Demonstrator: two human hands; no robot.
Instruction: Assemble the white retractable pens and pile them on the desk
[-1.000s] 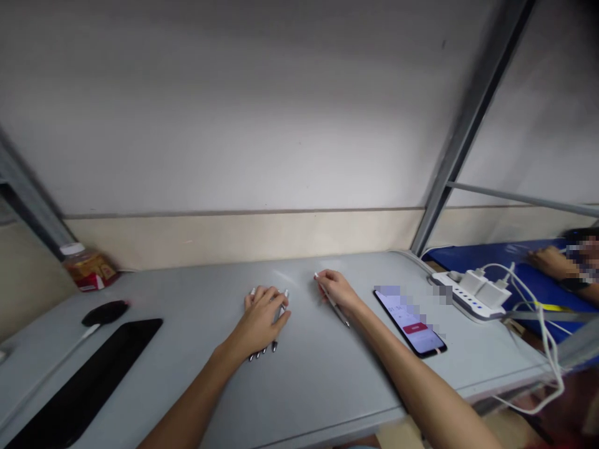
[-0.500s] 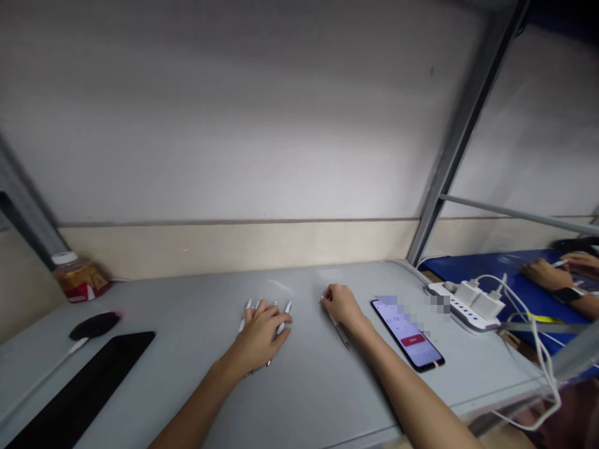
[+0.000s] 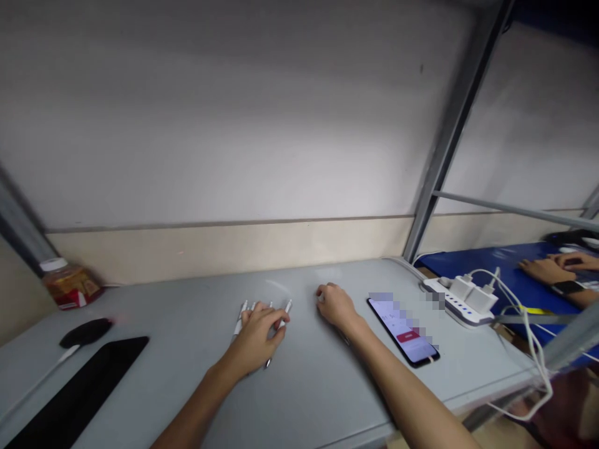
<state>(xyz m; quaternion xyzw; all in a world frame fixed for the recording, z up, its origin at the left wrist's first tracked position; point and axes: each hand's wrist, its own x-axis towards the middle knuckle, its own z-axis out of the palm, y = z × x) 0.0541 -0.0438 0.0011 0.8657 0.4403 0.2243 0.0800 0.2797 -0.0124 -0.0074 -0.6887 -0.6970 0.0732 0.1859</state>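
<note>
My left hand (image 3: 257, 337) lies flat on a row of several white pens (image 3: 286, 307) on the grey table (image 3: 196, 324), fingers spread over them, pen tips poking out in front and behind. My right hand (image 3: 334, 307) rests a little to the right, curled into a loose fist around one pen whose end barely shows under the wrist. A lit phone (image 3: 402, 330) lies just right of that hand.
A black mat (image 3: 79, 393) and a black mouse (image 3: 84, 332) lie at the left, with a capped jar (image 3: 68, 284) by the wall. A white power strip (image 3: 461, 296) with chargers and cables sits at the right. Another person's hands (image 3: 547, 268) work on a blue surface beyond.
My view has tilted slightly. My right hand has curled in over its pen, which now shows far less. My left hand has stayed on the row of pens.
</note>
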